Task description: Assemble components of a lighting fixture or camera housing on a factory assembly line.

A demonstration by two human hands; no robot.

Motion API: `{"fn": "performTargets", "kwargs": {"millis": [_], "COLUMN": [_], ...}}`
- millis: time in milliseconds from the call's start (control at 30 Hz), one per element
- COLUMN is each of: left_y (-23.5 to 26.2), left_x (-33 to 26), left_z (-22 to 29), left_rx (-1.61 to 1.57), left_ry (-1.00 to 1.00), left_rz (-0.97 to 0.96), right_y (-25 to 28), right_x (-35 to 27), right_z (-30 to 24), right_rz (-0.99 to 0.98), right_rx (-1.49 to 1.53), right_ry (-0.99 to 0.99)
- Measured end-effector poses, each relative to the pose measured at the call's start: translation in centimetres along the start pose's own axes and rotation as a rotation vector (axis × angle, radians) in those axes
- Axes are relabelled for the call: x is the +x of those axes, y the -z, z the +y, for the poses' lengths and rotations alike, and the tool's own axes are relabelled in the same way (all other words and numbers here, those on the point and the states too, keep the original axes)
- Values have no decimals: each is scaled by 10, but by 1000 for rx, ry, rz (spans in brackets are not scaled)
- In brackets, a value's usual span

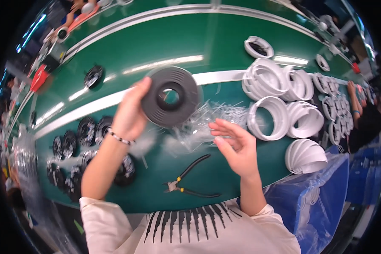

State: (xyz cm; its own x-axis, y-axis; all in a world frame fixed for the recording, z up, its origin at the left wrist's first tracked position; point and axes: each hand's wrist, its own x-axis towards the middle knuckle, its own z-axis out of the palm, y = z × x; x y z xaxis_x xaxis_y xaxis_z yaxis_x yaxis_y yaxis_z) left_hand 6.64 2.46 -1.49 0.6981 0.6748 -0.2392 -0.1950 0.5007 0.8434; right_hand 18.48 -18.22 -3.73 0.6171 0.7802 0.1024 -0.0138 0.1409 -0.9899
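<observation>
My left hand (pixel 134 108) grips a dark grey round disc (pixel 186 91) by its left edge, holding it up above the bench. A raised collar rings the hole in the disc's middle, and fine grooves mark its face. My right hand (pixel 235 144) hangs to the right of the disc, fingers apart, with nothing in it. Between and behind the hands lies a loose heap of clear plastic strips (pixel 211 122). Below them, cutting pliers (pixel 186 180) with black and yellow handles rest spread on the green bench (pixel 156 201).
Stacked white rings (pixel 269 118) stand to the right, beside a blue bin (pixel 321 203) lined with clear plastic. Several black round parts (pixel 86 131) are lined up on the left. One black part (pixel 94 76) lies on the conveyor belt (pixel 156 42). A co-worker's arm (pixel 355 101) shows far right.
</observation>
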Motion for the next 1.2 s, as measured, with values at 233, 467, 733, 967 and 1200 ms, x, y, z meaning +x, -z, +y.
{"fn": "performTargets", "kwargs": {"millis": [233,467,733,967,1200], "left_y": [20,51,68,199,189], "left_x": [120,169,170,170,157], "left_z": [11,-27,10,83,85], "left_rx": [1286,1921,1748,1845,1681], "left_ry": [-802,-996,-1204,-211,48], "left_rz": [127,4,31,962,719], "right_y": [85,95,98,17,-43], "right_x": [-11,-18,-24,-47,-58], "right_z": [5,25,12,-50,-13], "right_rz": [436,256,401,154,-505], "right_rx": [-1148,-1302,-1304,-973,-698], "right_ry": [382,291,311,808,340]}}
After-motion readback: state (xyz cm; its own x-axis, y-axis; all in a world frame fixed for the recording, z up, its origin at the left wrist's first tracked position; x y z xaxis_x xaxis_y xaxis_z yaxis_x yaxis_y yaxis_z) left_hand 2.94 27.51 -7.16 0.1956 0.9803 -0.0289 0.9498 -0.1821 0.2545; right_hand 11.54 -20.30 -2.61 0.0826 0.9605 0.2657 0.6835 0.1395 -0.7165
